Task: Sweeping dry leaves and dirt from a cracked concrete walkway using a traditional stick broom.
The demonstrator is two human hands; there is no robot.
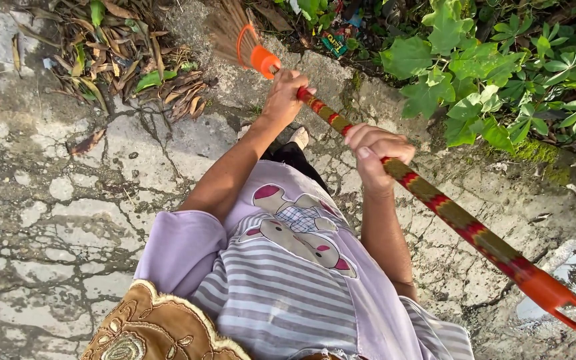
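Both hands (287, 93) (375, 152) on broom (435, 200), cracked pavement (55, 200)

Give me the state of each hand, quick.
Left hand: closed around the broom handle, low, near the orange collar.
Right hand: closed around the same handle, farther up.

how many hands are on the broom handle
2: the left hand grips the broom handle low, by the orange collar; the right hand grips it higher up, mid-handle. None look hidden.
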